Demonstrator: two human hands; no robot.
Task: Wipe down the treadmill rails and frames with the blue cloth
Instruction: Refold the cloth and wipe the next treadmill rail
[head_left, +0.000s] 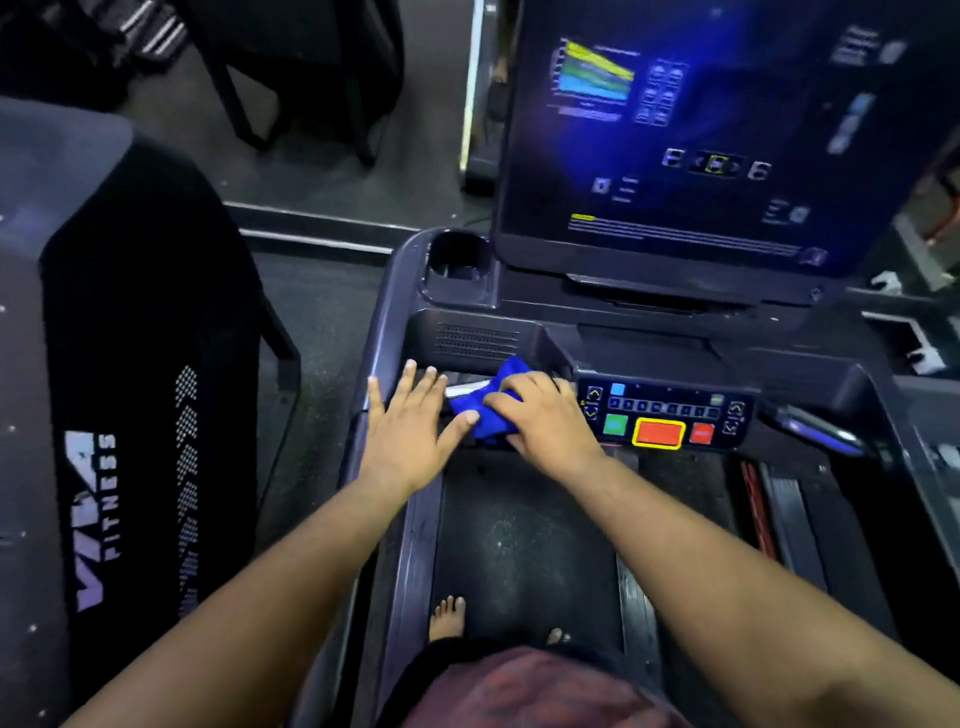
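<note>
Both hands work at the treadmill's front rail: left hand lies flat with spread fingers, touching the blue cloth just to its right; right hand curls on it, beside the control panel.

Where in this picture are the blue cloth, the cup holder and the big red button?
blue cloth (485, 415): head view, on its bunched middle left of the right hand.
cup holder (457, 260): head view, on its dark inner well.
red button (658, 433): head view, on its red face inside the yellow border.
</note>
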